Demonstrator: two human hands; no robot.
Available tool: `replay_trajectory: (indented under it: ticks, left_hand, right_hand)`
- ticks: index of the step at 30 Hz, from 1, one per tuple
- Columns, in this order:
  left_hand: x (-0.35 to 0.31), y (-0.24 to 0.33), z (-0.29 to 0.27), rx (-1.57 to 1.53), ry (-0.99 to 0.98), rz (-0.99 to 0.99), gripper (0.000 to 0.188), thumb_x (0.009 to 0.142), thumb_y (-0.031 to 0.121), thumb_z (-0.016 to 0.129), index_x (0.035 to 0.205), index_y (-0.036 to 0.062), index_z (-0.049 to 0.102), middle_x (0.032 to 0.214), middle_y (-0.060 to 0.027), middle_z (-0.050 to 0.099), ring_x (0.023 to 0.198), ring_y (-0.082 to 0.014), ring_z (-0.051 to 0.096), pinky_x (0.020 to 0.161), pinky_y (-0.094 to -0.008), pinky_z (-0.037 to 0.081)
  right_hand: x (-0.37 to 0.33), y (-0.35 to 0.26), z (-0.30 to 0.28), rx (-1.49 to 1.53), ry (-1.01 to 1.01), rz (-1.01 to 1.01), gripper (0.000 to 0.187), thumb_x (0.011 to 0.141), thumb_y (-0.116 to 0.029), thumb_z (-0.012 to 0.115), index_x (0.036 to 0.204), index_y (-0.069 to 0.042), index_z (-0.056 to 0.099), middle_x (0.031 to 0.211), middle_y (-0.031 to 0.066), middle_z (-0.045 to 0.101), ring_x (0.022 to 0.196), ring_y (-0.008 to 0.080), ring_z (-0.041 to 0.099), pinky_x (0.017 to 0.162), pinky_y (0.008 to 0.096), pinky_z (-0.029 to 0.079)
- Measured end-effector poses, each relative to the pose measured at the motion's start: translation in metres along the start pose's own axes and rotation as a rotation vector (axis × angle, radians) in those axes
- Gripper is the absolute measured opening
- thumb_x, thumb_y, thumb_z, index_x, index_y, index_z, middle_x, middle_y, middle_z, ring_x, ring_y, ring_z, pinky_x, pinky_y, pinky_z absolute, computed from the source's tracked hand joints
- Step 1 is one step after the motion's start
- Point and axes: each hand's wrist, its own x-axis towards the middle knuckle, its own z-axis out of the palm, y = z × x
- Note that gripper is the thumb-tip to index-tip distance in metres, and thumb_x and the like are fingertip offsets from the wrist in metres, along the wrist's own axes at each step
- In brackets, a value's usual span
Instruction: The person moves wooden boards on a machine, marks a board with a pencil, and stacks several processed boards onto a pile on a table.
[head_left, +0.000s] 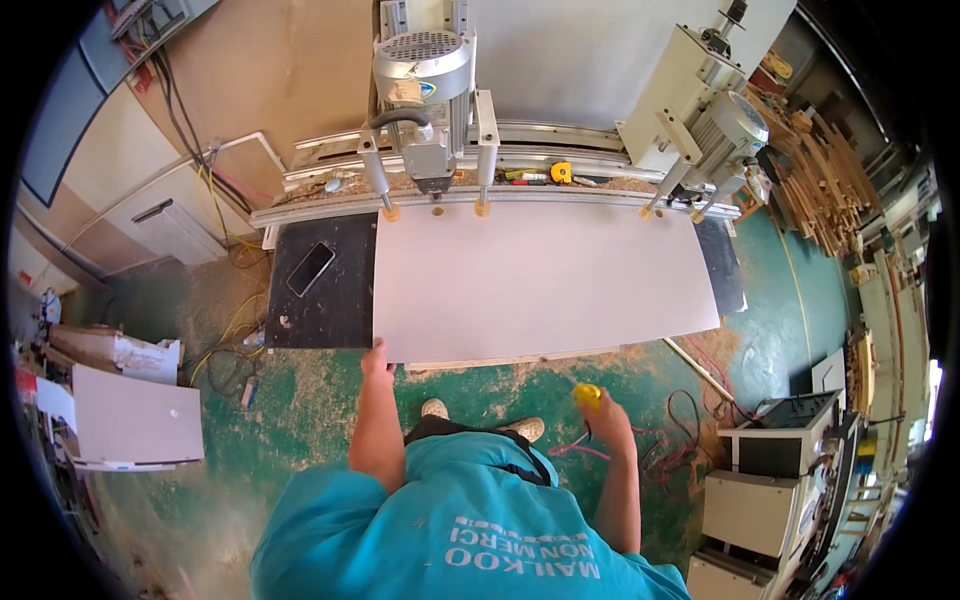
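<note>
A pale, flat panel (540, 280) lies across the black bed of a drilling machine, its near edge toward me. My left hand (378, 361) is closed on the panel's near left corner, with the fingers partly hidden. Off to the right, in front of the panel and apart from it, my right hand (609, 420) grips a small yellow tool (587, 396). It looks like an air blow gun; a pink hose (580, 447) curls just below it. Two motor heads, the left one (425, 100) and the right one (722, 135), stand over the panel's far edge.
A phone (311, 269) rests on the black bed (320, 315) left of the panel. Behind the panel, a yellow tape measure (561, 173) sits on the dusty rail. Hoses and cables (685, 425) trail over the green floor at right, near white cabinets (750, 510). Wood strips (825, 185) are piled far right.
</note>
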Motion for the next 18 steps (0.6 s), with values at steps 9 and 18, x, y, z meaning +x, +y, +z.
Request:
replay_trajectory:
  ticks: [9,18]
  left_hand:
    - [-0.078,-0.062,-0.083,0.011,-0.338,-0.125,0.026,0.093,0.028,0.066,0.104,0.0045,0.063,0.075,-0.0063,0.064,0.050,-0.0132,0.051,0.040,-0.0258,0.033]
    - [-0.124,-0.062,-0.069,1.032,0.125,0.792,0.039,0.084,0.028,0.069,0.110,0.0011,0.057,0.112,-0.0190,0.058,0.098,-0.0315,0.058,0.079,-0.0485,0.047]
  right_hand:
    - [-0.060,-0.075,-0.008,-0.126,-0.460,-0.153,0.054,0.093,-0.051,0.056,0.137,-0.021,0.051,0.104,0.0195,0.070,0.091,0.0322,0.069,0.079,0.0421,0.053]
    - [0.002,0.257,-0.197,-0.130,0.954,0.458,0.047,0.090,-0.044,0.058,0.126,-0.014,0.053,0.098,0.0214,0.071,0.091,0.0408,0.068,0.073,0.0514,0.052]
